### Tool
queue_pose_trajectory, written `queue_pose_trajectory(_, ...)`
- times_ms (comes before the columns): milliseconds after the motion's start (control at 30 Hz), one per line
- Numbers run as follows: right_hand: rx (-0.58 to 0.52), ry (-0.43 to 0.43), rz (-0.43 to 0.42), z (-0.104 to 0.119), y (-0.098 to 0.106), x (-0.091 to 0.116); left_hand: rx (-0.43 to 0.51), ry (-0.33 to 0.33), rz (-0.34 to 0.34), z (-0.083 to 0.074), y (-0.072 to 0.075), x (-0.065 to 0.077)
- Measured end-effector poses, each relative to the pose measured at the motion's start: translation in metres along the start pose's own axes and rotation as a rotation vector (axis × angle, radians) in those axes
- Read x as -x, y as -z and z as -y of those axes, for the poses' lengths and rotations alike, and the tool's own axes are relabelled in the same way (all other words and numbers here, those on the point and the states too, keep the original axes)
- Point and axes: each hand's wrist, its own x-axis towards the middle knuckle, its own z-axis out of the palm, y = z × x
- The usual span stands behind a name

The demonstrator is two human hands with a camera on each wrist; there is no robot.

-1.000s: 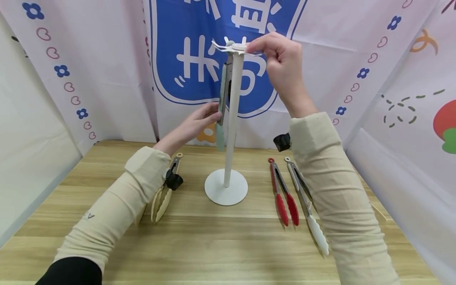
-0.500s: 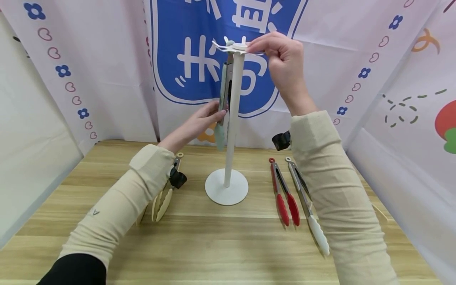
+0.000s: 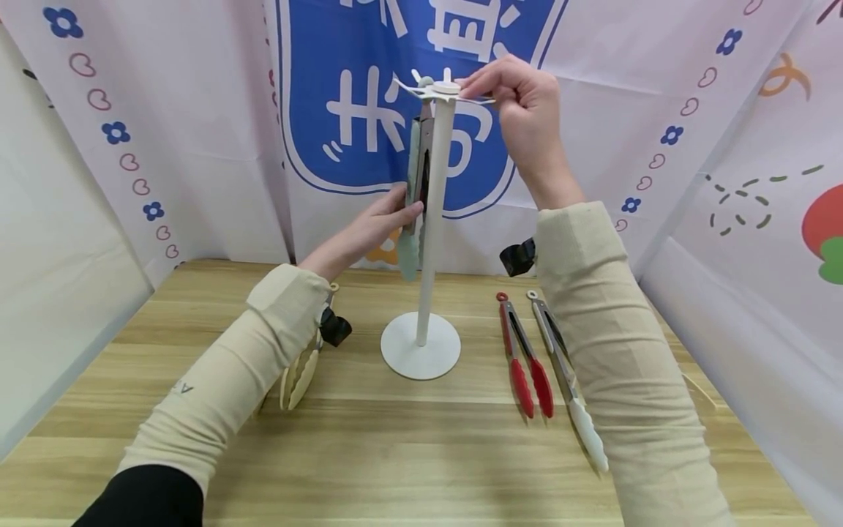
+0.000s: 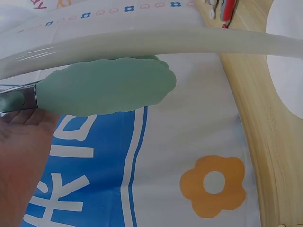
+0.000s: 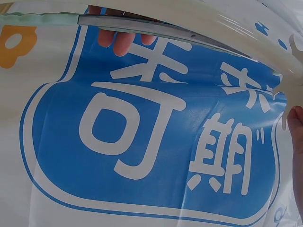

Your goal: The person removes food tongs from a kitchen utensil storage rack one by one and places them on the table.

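Observation:
A white hanging stand with a hooked top rises from the middle of the table. Mint-green and metal tongs hang head-down from a hook on its far left side. My left hand holds them about mid-length, thumb on the near side; the left wrist view shows their scalloped green head beside the pole. Up at the top, my right hand pinches the edge of the hook ring between thumb and forefinger. Left-hand fingers show behind the tongs in the right wrist view.
Right of the round base lie red tongs and white tongs, the latter partly behind the right sleeve. Cream tongs lie at left, partly under the left forearm. A printed cloth hangs behind the table.
My left hand has shifted slightly right, its thumb farther across the tongs toward the pole. The stand's top has moved a little right; my right hand keeps its pinch there.

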Motion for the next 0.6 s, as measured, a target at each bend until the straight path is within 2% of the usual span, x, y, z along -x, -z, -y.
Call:
queue_pose_trajectory(300,-0.165,-0.055,-0.023,-0.0068,0.0029,0.0003,0.025,-0.052,0.028,0.0013,-0.0009,-0.0017)
queue_pose_trajectory(400,-0.141,-0.021,-0.024,-0.0073,0.0042,0.002,0.016,-0.049,0.023,0.0015,-0.0015,-0.0024)
queue_pose_trajectory(500,-0.065,0.036,-0.013,-0.0065,0.0058,0.0033,0.003,-0.041,0.011,0.002,-0.0011,-0.0024)
queue_pose_trajectory(600,0.019,0.04,0.011,-0.0038,0.0077,0.003,-0.012,-0.045,-0.012,0.0027,0.0008,-0.0016)
